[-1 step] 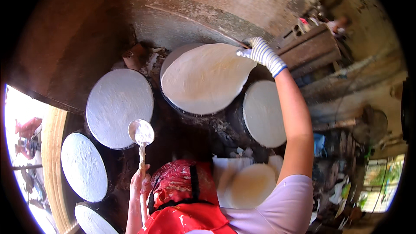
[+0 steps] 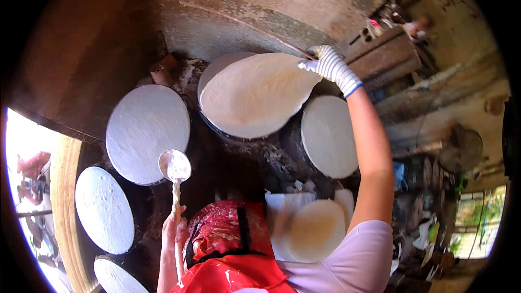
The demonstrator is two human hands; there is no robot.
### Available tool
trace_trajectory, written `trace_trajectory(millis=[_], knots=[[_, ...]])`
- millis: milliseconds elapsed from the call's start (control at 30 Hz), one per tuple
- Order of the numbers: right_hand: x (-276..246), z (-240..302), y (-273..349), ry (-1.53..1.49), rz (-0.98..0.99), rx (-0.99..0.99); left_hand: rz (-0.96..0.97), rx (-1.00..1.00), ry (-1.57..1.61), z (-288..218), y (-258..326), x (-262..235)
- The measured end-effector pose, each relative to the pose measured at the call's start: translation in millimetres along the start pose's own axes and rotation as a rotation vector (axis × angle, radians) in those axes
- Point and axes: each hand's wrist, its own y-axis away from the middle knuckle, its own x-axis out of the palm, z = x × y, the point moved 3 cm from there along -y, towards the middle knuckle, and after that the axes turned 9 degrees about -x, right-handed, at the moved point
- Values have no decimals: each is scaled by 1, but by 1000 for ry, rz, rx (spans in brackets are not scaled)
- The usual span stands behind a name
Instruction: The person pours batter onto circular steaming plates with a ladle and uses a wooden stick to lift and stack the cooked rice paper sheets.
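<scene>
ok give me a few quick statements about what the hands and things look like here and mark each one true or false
1. The left hand holds a ladle. True.
2. The right hand is bare. False: it wears a striped glove.
3. The right hand is at the edge of a large pale round sheet. True.
4. The right sleeve is bright red. False: it is pale lilac.
5. A pale wooden beam borders the bright opening at the left of the view. True.
</scene>
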Motion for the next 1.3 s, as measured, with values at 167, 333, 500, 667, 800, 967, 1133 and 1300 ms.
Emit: trace_trajectory(millis=[167, 333, 500, 667, 800, 967, 1133, 1300], knots=[[-33, 83, 164, -77, -222, 89, 1, -47, -75, 28, 36, -58], [-10, 144, 350, 25, -532, -22, 136, -102, -56, 53, 50, -60], [115, 160, 570, 207, -479, 369, 203, -150, -133, 88, 41, -44], [234, 139, 736, 134, -196, 877, 223, -201, -199, 126, 48, 1], [283, 126, 745, 99, -237, 939, 186, -242, -213, 161, 35, 29], [406, 71, 707, 9, -69, 895, 266, -307, -211, 215, 24, 61], [429, 48, 719, 112, -53, 843, 269, -277, -149, 231, 32, 58], [418, 42, 698, -8, -111, 823, 165, -224, -42, 228, 39, 17]])
